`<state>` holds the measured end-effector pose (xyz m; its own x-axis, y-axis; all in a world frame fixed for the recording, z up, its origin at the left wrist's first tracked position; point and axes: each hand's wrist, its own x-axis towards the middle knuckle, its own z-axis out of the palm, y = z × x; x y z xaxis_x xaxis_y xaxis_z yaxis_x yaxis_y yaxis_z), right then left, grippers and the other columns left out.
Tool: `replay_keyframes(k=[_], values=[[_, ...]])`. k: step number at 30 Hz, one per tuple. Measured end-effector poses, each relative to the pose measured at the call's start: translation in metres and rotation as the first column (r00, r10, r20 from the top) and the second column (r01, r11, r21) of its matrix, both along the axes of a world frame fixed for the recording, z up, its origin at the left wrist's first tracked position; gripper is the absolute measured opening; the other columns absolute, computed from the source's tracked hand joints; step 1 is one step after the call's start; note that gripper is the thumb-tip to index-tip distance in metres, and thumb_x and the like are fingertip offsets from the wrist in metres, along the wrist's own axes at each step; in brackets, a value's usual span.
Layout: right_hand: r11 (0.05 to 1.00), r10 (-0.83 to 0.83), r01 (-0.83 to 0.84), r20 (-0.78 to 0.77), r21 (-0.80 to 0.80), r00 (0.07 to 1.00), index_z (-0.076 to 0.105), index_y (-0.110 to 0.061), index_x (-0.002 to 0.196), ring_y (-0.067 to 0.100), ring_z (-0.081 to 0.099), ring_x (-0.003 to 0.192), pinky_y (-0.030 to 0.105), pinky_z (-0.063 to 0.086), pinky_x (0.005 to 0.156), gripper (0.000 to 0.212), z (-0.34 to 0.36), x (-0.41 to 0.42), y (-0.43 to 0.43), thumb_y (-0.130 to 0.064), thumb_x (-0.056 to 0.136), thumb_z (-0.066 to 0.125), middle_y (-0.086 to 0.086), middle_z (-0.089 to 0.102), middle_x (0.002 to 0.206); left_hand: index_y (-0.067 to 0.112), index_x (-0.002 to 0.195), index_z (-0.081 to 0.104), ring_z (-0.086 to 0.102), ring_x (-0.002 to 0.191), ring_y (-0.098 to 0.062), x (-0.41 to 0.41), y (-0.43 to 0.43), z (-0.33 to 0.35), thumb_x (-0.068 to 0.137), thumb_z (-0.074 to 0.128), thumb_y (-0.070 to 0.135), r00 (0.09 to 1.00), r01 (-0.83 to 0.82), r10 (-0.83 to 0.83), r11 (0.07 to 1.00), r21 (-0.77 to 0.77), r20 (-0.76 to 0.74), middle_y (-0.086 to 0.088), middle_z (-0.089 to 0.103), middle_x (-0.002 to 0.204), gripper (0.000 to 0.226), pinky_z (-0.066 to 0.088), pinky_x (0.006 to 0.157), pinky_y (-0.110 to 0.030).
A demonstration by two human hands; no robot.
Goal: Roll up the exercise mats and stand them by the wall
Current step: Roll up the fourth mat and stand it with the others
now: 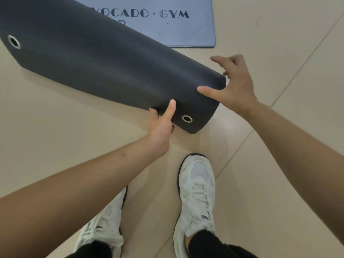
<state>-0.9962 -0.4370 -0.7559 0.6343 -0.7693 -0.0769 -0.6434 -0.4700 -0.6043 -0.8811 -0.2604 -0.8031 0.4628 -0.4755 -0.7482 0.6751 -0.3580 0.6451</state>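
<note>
Two hands point(162, 125) hold one dark mat point(104, 66)

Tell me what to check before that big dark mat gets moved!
1. Left hand grips the near edge of the dark grey curled foam mat, thumb on top: ok.
2. Right hand grips the mat's end: not ok; only its thumb rests there, fingers spread.
3. White sneakers stand clear of the mat: ok.
4. Far corner lifted off the beige tiled floor: cannot tell.
5. Blue-grey printed floor mat lies flat behind: ok.
</note>
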Motion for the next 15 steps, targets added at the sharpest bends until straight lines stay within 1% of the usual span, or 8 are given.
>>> replay_keyframes(k=[2, 3, 4, 5, 7, 10, 13, 15], values=[[0.984, 0.136, -0.121, -0.11, 0.134, 0.985, 0.039, -0.044, 0.155, 0.021, 0.037, 0.142, 0.038, 0.03, 0.119, 0.099, -0.002, 0.004, -0.016, -0.081, 0.068, 0.069, -0.003, 0.041, 0.154, 0.031, 0.156, 0.035, 0.059, 0.13, -0.02, -0.001, -0.002, 0.001, 0.097, 0.067, 0.047, 1.0, -0.024, 0.024, 1.0, -0.01, -0.02, 0.009, 0.056, 0.146, 0.069, 0.049, 0.106, -0.037], [0.96, 0.183, -0.152, -0.116, 0.235, 0.976, 0.036, -0.045, 0.156, 0.019, 0.037, 0.144, 0.041, 0.03, 0.122, 0.102, -0.003, 0.007, -0.021, -0.082, 0.068, 0.07, -0.007, 0.04, 0.158, 0.032, 0.155, 0.035, 0.059, 0.131, -0.022, -0.003, -0.003, 0.003, 0.098, 0.066, 0.046, 0.999, -0.03, 0.029, 0.999, -0.017, -0.031, 0.01, 0.055, 0.146, 0.067, 0.049, 0.107, -0.038], [0.93, 0.194, -0.151, -0.098, 0.336, 0.976, 0.037, -0.044, 0.156, 0.015, 0.041, 0.142, 0.041, 0.034, 0.121, 0.101, -0.004, 0.009, -0.023, -0.077, 0.068, 0.074, -0.011, 0.043, 0.156, 0.034, 0.155, 0.033, 0.059, 0.131, -0.023, -0.004, -0.004, 0.005, 0.099, 0.065, 0.045, 0.998, -0.036, 0.035, 0.999, -0.023, -0.048, 0.011, 0.054, 0.147, 0.066, 0.049, 0.107, -0.039], [0.905, 0.178, -0.139, -0.062, 0.403, 0.982, 0.04, -0.042, 0.155, 0.011, 0.047, 0.138, 0.039, 0.039, 0.119, 0.099, -0.005, 0.011, -0.025, -0.071, 0.068, 0.078, -0.015, 0.048, 0.152, 0.035, 0.155, 0.031, 0.059, 0.131, -0.024, -0.006, -0.005, 0.007, 0.1, 0.064, 0.045, 0.997, -0.039, 0.037, 0.999, -0.03, -0.065, 0.013, 0.053, 0.145, 0.065, 0.05, 0.106, -0.039], [0.884, 0.11, -0.109, 0.025, 0.455, 0.994, 0.049, -0.036, 0.151, 0.006, 0.055, 0.129, 0.036, 0.047, 0.113, 0.096, -0.005, 0.014, -0.024, -0.063, 0.065, 0.083, -0.017, 0.056, 0.144, 0.037, 0.154, 0.029, 0.058, 0.132, -0.025, -0.007, -0.006, 0.01, 0.101, 0.06, 0.046, 0.998, -0.035, 0.032, 0.998, -0.043, -0.062, 0.015, 0.053, 0.142, 0.062, 0.049, 0.104, -0.04], [0.848, 0.078, -0.106, 0.074, 0.519, 0.994, 0.053, -0.033, 0.148, 0.009, 0.06, 0.124, 0.037, 0.051, 0.108, 0.095, 0.001, 0.014, -0.011, -0.063, 0.064, 0.084, -0.014, 0.06, 0.138, 0.04, 0.152, 0.027, 0.054, 0.135, -0.022, -0.007, 0.004, 0.015, 0.102, 0.058, 0.049, 1.0, -0.017, 0.016, 0.998, -0.056, -0.007, 0.015, 0.051, 0.146, 0.06, 0.049, 0.102, -0.043], [0.792, 0.045, -0.089, 0.088, 0.604, 0.995, 0.054, -0.033, 0.146, 0.012, 0.061, 0.123, 0.04, 0.053, 0.107, 0.092, 0.004, 0.008, 0.02, -0.063, 0.065, 0.084, -0.011, 0.061, 0.138, 0.043, 0.159, 0.015, 0.055, 0.133, -0.016, -0.003, 0.03, 0.028, 0.101, 0.062, 0.047, 0.999, -0.047, 0.048, 0.998, -0.045, 0.007, 0.017, 0.051, 0.147, 0.075, 0.051, 0.095, -0.042], [0.76, 0.025, -0.092, 0.113, 0.643, 0.993, 0.056, -0.035, 0.144, 0.012, 0.062, 0.123, 0.041, 0.053, 0.107, 0.087, 0.008, 0.007, 0.05, -0.063, 0.066, 0.084, -0.012, 0.062, 0.138, 0.046, 0.16, 0.01, 0.055, 0.131, -0.012, 0.006, 0.055, 0.04, 0.098, 0.067, 0.045, 0.997, -0.034, 0.037, 0.998, -0.049, 0.065, 0.018, 0.053, 0.148, 0.085, 0.051, 0.099, -0.043]])
